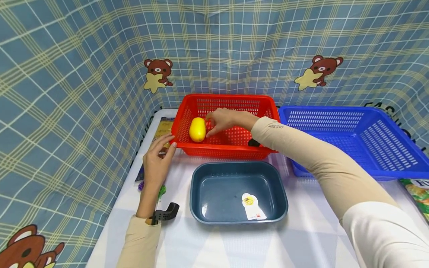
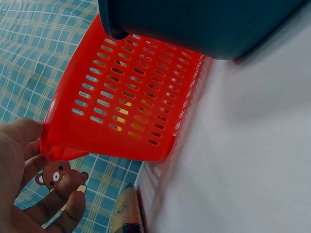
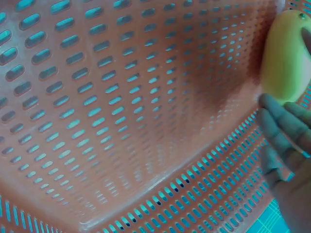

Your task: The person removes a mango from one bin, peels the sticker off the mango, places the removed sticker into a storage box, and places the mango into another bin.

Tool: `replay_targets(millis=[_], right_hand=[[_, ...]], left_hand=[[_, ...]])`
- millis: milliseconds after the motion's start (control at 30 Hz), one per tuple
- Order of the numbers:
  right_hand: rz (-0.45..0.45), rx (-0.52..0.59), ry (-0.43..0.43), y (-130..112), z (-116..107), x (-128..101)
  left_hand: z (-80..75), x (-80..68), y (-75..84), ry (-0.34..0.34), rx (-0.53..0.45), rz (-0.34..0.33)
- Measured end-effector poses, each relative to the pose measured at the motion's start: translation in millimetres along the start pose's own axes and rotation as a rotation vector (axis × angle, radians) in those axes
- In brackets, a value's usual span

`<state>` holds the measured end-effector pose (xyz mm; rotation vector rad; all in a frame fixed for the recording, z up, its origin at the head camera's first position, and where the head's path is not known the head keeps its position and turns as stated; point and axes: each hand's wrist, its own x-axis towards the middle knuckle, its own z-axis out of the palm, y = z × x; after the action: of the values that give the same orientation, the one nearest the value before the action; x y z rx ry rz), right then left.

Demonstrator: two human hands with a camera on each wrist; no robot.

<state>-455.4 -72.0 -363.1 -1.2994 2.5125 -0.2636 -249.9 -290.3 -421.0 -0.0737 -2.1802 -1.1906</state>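
A smooth yellow oval fruit [image 1: 197, 130] lies at the left end of the red plastic basket [image 1: 221, 146]. My right hand [image 1: 222, 120] reaches down into the basket, its thumb and fingers spread at the fruit's right side. In the right wrist view, the fingertips [image 3: 265, 100] come right up to one end of the fruit [image 3: 284, 58]. At the basket's front left corner, my left hand [image 1: 156, 160] pinches the rim. The left wrist view shows the thumb on the near side of that corner and the other fingers beyond it.
A dark blue-grey tub [image 1: 234, 193] with a sticker inside stands in front of the red basket. To the right is a blue basket [image 1: 338, 149]. Packages [image 1: 165, 128] lie by the left forearm, another package [image 1: 419, 193] at the far right. A plaid curtain [image 1: 234, 44] hangs behind.
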Motion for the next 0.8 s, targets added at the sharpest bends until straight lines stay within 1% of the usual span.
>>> replay_targets(millis=[100, 200, 367, 500, 633, 800], right_hand=[[-0.017, -0.108, 0.049, -5, 5, 5], [-0.017, -0.189, 0.084, -9, 10, 9], [0.044, -0.256, 0.139, -11, 10, 11], [0.069, -0.264, 0.13, -9, 6, 8], [0.049, -0.261, 0.091, -7, 1, 5], [0.034, -0.186, 0.053, -6, -14, -1]], left_hand=[[-0.7, -0.2, -1.0, 0.003, 0.003, -0.002], [-0.6, -0.1, -1.7, 0.001, 0.0, 0.004], [0.1, 2.1, 0.5, 0.001, 0.0, 0.016], [1.2, 4.1, 2.4, 0.003, 0.007, 0.017], [1.8, 3.8, 0.7, -0.002, 0.001, 0.015], [-0.3, 0.4, -3.0, -0.001, 0.001, 0.007]])
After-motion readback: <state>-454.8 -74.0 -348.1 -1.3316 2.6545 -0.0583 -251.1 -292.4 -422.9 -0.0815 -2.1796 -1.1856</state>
